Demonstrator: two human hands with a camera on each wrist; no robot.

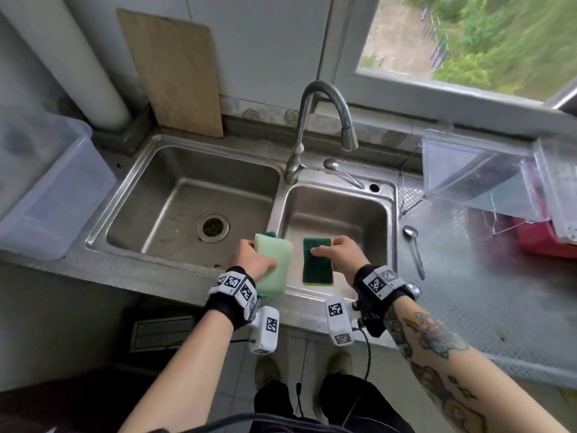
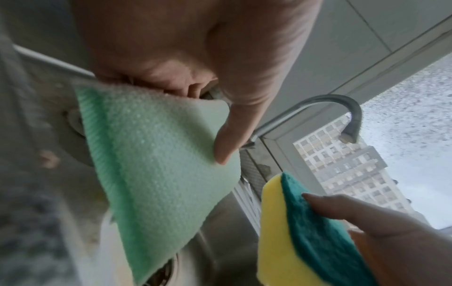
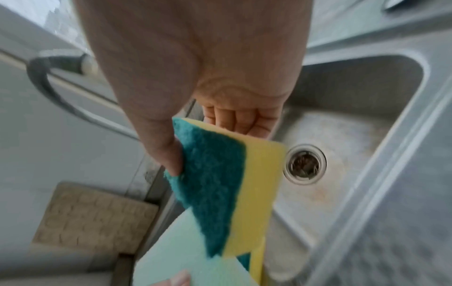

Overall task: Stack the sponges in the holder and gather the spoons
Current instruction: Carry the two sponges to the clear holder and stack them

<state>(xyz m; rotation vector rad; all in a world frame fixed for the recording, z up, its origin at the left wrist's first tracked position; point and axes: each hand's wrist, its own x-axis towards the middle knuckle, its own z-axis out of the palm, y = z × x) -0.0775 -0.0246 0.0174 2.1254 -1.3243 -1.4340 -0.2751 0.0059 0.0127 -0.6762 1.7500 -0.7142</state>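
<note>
My left hand (image 1: 257, 254) (image 2: 208, 122) grips a pale green sponge (image 1: 273, 264) (image 2: 159, 164) above the divider of the double sink (image 1: 187, 145). Beside it, my right hand (image 1: 327, 246) (image 3: 208, 143) pinches a yellow sponge with a dark green scouring face (image 1: 317, 260) (image 3: 220, 183) over the small right basin. The two sponges hang close together without touching. One metal spoon (image 1: 343, 173) lies on the sink's back ledge. Another spoon (image 1: 415, 248) lies on the counter right of the sink. A clear plastic holder (image 1: 468, 170) stands at the back right.
A curved faucet (image 1: 324, 120) rises between the basins. A wooden board (image 1: 175, 73) leans on the back wall. A clear tub (image 1: 46, 182) sits left of the sink. A red container (image 1: 543, 242) sits under a wire rack at right.
</note>
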